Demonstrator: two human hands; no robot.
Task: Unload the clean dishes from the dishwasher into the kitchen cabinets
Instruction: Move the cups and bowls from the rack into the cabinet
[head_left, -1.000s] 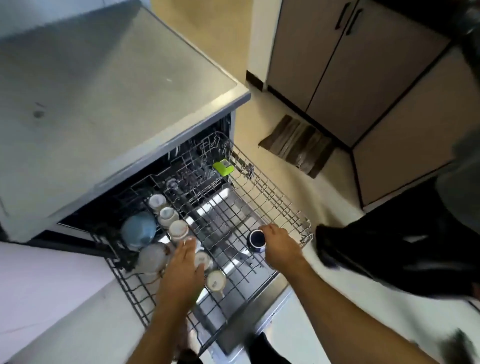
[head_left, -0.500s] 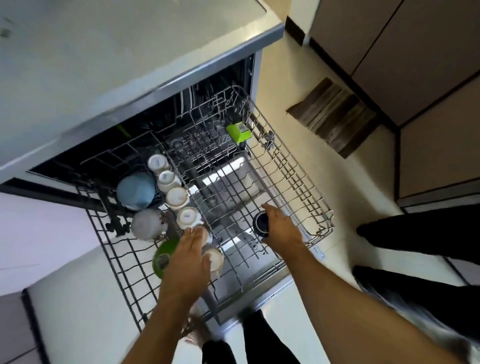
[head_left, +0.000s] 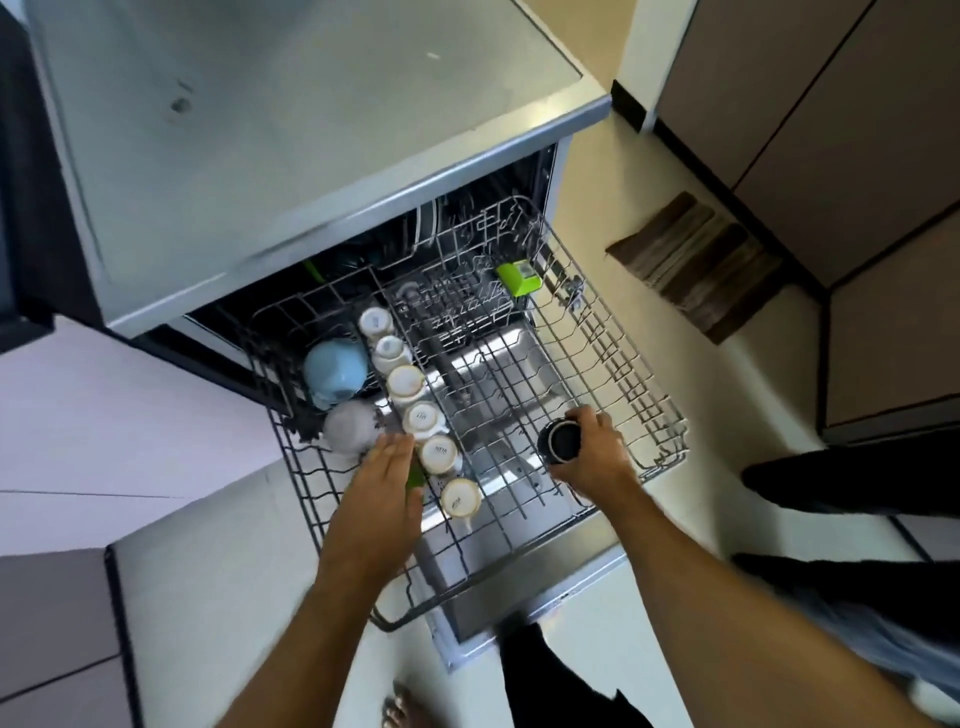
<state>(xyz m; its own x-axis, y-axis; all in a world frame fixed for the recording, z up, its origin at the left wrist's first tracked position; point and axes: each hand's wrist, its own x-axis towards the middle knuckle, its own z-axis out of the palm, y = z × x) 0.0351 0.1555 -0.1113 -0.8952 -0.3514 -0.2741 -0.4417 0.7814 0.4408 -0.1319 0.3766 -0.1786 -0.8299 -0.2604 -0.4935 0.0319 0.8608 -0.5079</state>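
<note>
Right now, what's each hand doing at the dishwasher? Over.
Right hand grips dark cup. Left hand open, reaching over green bowl. Six white cups remain racked. Nothing blocking.

One view only, worn on the head, looking steeply down and a little forward. Wide-angle, with straight edges bowing toward the borders. Close above the pulled-out upper rack (head_left: 519, 395) of the dishwasher, which fills the middle. Grey counter (head_left: 291, 119) across the top left, seen almost from straight overhead. Forearms entering from the bottom edge, left hand (head_left: 382, 499) and right hand (head_left: 595, 449) reaching into mid-frame. Cream floor (head_left: 691, 395) along the right, cabinet doors (head_left: 831, 104) in the upper right corner. No second view to share any part with.
</note>
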